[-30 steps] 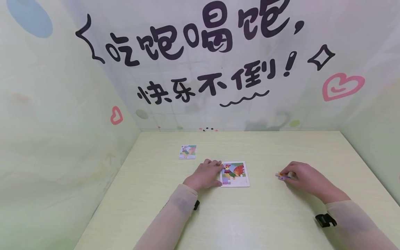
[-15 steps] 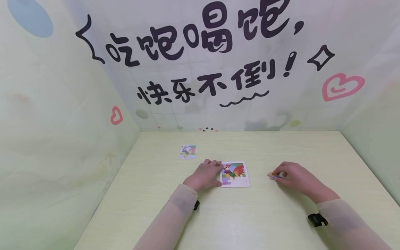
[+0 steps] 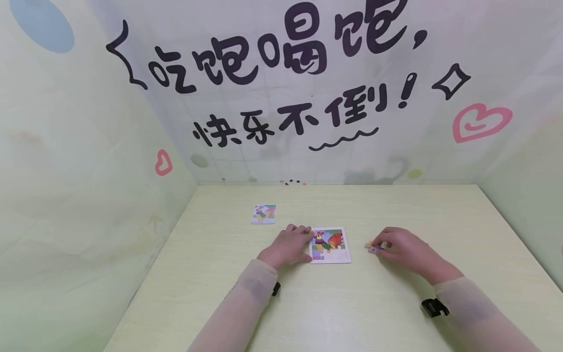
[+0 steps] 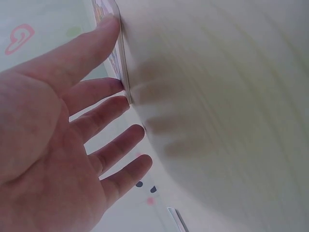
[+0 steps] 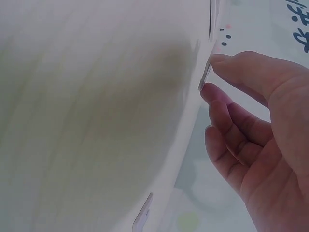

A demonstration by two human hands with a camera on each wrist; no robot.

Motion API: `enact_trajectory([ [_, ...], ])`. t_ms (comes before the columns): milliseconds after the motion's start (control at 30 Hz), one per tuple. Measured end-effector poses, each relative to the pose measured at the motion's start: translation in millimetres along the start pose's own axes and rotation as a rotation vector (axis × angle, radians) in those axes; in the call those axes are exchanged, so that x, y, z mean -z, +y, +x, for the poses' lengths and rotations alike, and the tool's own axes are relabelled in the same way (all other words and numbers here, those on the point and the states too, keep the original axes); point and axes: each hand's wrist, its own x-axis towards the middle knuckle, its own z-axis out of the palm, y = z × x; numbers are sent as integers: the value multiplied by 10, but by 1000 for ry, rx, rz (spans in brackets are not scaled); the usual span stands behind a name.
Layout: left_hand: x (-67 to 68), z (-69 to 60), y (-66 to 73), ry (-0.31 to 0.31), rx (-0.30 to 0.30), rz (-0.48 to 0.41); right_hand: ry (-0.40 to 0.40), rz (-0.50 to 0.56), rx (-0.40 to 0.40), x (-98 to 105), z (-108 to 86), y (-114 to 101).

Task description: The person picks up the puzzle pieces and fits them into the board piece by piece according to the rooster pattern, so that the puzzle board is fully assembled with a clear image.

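Observation:
In the head view a white-framed jigsaw puzzle (image 3: 336, 258) lies flat, showing a colourful rooster with a blank white part at the lower right. At its left edge rests my left hand (image 3: 288, 247); the thumb tip (image 4: 110, 23) and the nearer fingertips touch the frame, and the fingers are nearly straight. To the right of the puzzle, my right hand (image 3: 402, 252) pinches a small purple-and-orange puzzle piece (image 3: 373, 248) between thumb and index finger. The right wrist view shows this piece (image 5: 205, 75) edge-on, just above the table.
A small card (image 3: 264, 214) with a paler rooster picture lies behind and left of the puzzle. A pale flat object (image 5: 142, 212), kind unclear, lies low in the right wrist view. Printed cloth walls (image 3: 264, 166) bound the table (image 3: 211, 244) at back and sides.
My right hand has moved left across the table with the puzzle piece, closer to the puzzle. My left hand and the puzzle have stayed in place.

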Motion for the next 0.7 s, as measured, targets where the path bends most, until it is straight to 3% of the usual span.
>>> enact_trajectory([
  [700, -28, 31, -17, 4, -9, -1, -38, -15, 126, -148, 214, -337],
])
